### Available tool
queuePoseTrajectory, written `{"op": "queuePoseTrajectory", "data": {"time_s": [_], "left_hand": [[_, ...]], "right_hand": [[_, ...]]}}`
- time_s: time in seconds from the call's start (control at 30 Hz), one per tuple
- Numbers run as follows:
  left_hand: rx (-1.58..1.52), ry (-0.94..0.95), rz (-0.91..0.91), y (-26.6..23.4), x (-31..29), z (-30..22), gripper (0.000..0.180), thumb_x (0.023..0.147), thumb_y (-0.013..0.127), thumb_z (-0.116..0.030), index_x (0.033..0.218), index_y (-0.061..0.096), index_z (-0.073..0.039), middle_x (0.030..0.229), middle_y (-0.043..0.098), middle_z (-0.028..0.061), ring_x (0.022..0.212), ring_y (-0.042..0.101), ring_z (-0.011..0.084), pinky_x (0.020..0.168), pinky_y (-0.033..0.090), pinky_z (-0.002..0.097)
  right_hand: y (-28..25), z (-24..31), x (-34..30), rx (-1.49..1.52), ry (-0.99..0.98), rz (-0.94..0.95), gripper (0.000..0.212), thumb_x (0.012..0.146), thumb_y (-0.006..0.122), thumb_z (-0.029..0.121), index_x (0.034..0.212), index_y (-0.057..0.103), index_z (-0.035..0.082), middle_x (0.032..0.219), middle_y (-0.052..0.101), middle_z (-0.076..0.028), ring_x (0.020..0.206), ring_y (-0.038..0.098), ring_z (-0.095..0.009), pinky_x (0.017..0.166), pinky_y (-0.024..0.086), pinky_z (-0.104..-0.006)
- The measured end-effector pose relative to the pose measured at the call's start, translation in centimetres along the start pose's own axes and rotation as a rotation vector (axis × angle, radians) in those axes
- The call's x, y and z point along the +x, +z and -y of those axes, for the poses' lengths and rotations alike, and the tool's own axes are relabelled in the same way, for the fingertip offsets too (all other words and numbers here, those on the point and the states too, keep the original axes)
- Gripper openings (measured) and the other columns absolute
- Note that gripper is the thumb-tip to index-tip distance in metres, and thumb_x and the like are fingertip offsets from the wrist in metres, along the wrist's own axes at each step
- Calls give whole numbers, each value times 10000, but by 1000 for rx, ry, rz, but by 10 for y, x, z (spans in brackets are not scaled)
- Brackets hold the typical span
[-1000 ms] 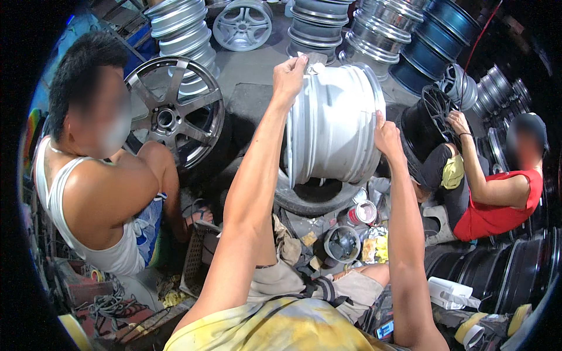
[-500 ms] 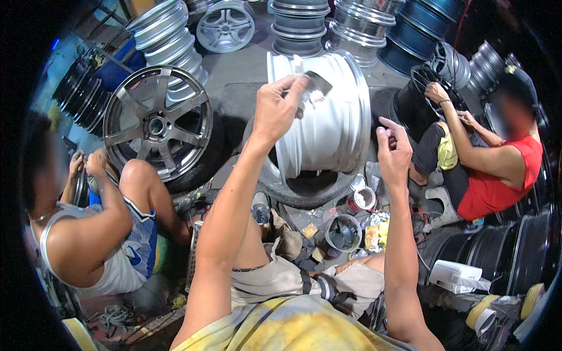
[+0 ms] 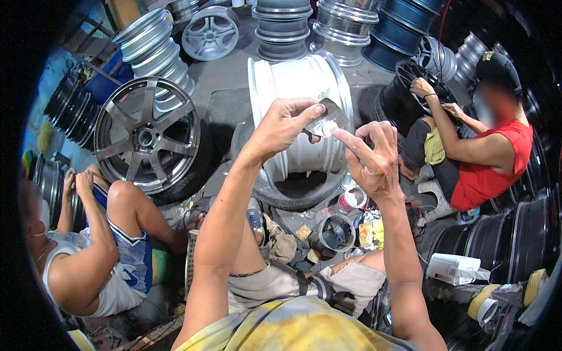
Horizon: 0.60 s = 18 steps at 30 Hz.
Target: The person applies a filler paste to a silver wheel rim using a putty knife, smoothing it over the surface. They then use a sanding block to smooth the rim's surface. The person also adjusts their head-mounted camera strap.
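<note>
My left hand (image 3: 284, 126) pinches a small flat grey plate (image 3: 334, 113) between thumb and fingers. Whitish paste (image 3: 320, 125) is smeared on its face. With the index finger stretched out, my right hand (image 3: 377, 157) reaches the plate's lower edge by the paste. Its other fingers are bent and hold nothing. Just beyond both hands, a silver-white wheel rim (image 3: 278, 76) stands on a black tyre (image 3: 266, 194) lying flat. My hands cover part of the rim's barrel.
Below the rim are an opened can (image 3: 355, 198) and a tub of dark stuff (image 3: 336, 233). A dark spoked wheel (image 3: 146, 138) leans at left. One person (image 3: 96, 263) sits at left, another in red (image 3: 492, 169) at right. Stacked rims (image 3: 282, 29) line the back.
My left hand has tilted the plate so its pasted face shows. My right hand has come left and its index finger now meets the plate. The whole view has shifted slightly.
</note>
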<state>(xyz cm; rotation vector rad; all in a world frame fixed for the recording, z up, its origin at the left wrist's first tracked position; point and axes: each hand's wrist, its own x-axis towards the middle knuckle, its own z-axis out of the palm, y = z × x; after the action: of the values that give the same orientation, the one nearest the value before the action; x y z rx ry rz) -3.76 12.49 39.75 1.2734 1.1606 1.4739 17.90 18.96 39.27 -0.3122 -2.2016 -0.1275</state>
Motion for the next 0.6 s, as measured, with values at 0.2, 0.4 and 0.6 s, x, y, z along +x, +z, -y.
{"op": "queuePoseTrajectory", "data": {"time_s": [0.2, 0.4, 0.6], "left_hand": [[-106, 105, -281, -36, 4, 3, 302, 1010, 667, -248, 1094, 728, 36, 889, 698, 47, 704, 616, 92, 636, 545, 265], [-38, 140, -365, -49, 1, 6, 311, 1018, 655, -254, 1092, 726, 39, 879, 691, 38, 718, 615, 88, 639, 546, 258], [-41, 170, -363, -52, 0, 4, 308, 1024, 645, -257, 1082, 730, 33, 875, 686, 38, 725, 617, 84, 629, 554, 260]], "right_hand": [[28, -38, -12, 96, 228, 78, 217, 880, 637, 60, 1050, 761, 112, 871, 521, -69, 872, 512, -256, 795, 414, -393], [69, -80, -2, 15, 221, 166, 249, 895, 622, 74, 1075, 771, 159, 924, 511, -63, 925, 512, -246, 825, 408, -391], [83, -94, 11, -41, 180, 239, 250, 879, 636, 94, 1071, 773, 176, 947, 511, -55, 942, 511, -240, 823, 406, -391]]}}
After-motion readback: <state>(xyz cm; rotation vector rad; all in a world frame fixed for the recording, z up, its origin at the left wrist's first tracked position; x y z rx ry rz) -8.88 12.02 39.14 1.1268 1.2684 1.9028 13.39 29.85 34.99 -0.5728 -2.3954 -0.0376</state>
